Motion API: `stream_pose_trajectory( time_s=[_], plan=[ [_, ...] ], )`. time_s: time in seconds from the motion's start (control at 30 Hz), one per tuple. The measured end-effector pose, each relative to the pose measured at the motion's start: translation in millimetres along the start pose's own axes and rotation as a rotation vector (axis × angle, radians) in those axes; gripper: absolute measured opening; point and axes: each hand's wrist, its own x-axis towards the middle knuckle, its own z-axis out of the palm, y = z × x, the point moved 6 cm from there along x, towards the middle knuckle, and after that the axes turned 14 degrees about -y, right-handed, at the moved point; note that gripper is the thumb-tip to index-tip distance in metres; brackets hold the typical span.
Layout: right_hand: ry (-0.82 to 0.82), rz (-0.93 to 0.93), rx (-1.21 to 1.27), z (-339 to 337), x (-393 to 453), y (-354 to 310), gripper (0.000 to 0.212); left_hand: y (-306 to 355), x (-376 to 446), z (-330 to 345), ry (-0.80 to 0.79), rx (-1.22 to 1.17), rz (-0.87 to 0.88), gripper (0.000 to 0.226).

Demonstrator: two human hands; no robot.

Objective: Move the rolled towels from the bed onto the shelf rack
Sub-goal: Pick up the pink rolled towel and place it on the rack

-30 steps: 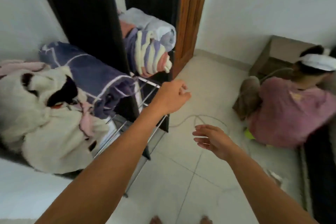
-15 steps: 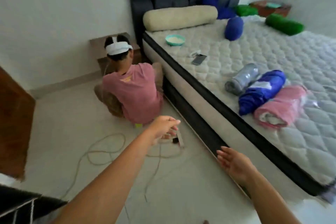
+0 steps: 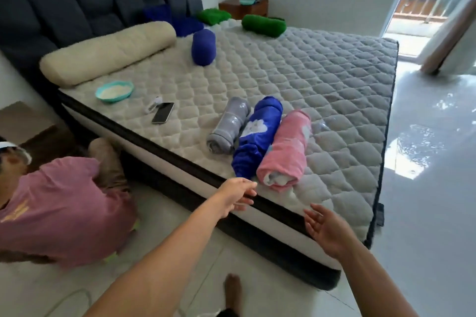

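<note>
Grip empty: left hand (image 3: 238,194), right hand (image 3: 325,230) both loose near bed (image 3: 334,80) edge; grey towel (image 3: 229,126), blue towel (image 3: 257,136), pink towel (image 3: 286,149) not yet moved; shelf rack out of view

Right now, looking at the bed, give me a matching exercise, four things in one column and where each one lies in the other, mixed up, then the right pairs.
Things:
1. pink rolled towel
2. phone
3. cream bolster
4. grey rolled towel

Places:
A. along the headboard end of the bed
B. nearest the left hand, at the mattress edge
C. left of the royal blue rolled towel
D. beside the teal bowl

Pairs: 1-B, 2-D, 3-A, 4-C
</note>
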Motion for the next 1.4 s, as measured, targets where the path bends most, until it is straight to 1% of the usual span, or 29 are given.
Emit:
stream_pose_trajectory(
  time_s=[0.1,0.17,0.23,0.3,0.4,0.5,0.53,0.6,0.67,0.7,0.73,0.77,0.83,0.87,0.9,0.93,1.0,1.03,1.17,1.23,1.3,1.4],
  plan=[
    [0.048,-0.061,0.039,-7,22,-16,0.012,22,57,10,-0.063,0.131,-0.021,0.011],
    [0.112,-0.095,0.045,-10,42,-29,0.013,35,94,10,-0.095,0.275,-0.036,0.014],
    [0.150,-0.090,0.047,-8,66,-38,0.019,50,129,4,-0.123,0.414,-0.028,0.013],
    [0.179,-0.026,0.001,-4,90,-42,0.025,65,161,-5,-0.147,0.506,-0.043,0.013],
    [0.190,0.140,-0.142,18,123,-41,0.035,92,209,-28,-0.162,0.540,-0.084,0.015],
    [0.178,0.184,-0.107,39,158,-43,0.049,123,259,-42,-0.174,0.531,-0.071,0.018],
    [0.188,0.182,-0.088,43,167,-45,0.049,131,274,-42,-0.178,0.532,-0.061,0.019],
    [0.221,0.144,-0.006,49,183,-52,0.041,145,299,-41,-0.183,0.551,-0.056,0.020],
    [0.300,0.085,0.059,47,195,-61,0.032,156,321,-36,-0.192,0.638,-0.039,0.017],
    [0.361,0.057,0.076,44,197,-67,0.028,161,331,-34,-0.202,0.693,-0.033,0.022],
    [0.433,0.031,0.087,38,200,-72,0.029,164,341,-30,-0.220,0.721,-0.030,0.032],
    [0.504,-0.008,0.103,30,204,-76,0.034,168,350,-26,-0.245,0.732,-0.030,0.044],
    [0.619,-0.065,0.125,9,213,-79,0.055,174,365,-20,-0.301,0.743,-0.052,0.062],
    [0.657,-0.081,0.136,-3,220,-78,0.065,177,372,-17,-0.319,0.747,-0.070,0.066],
    [0.686,-0.087,0.146,-10,225,-78,0.067,179,379,-15,-0.333,0.738,-0.090,0.067],
    [0.725,-0.099,0.157,-10,225,-82,0.059,180,385,-14,-0.345,0.715,-0.115,0.068],
    [0.780,-0.110,0.170,-8,220,-91,0.034,179,396,-10,-0.373,0.629,-0.182,0.073],
    [0.800,-0.110,0.179,-9,221,-92,0.032,177,400,-9,-0.397,0.574,-0.223,0.077],
    [0.848,-0.102,0.173,-18,229,-84,0.045,163,405,-3,-0.479,0.345,-0.386,0.094],
    [0.878,-0.092,0.159,-19,226,-84,0.057,155,403,1,-0.517,0.235,-0.452,0.101],
    [0.890,-0.090,0.076,-15,216,-93,0.057,150,400,8,-0.527,0.135,-0.463,0.107],
    [0.928,-0.105,-0.127,-20,201,-109,0.050,153,392,21,-0.494,-0.038,-0.395,0.111]
  ],
)
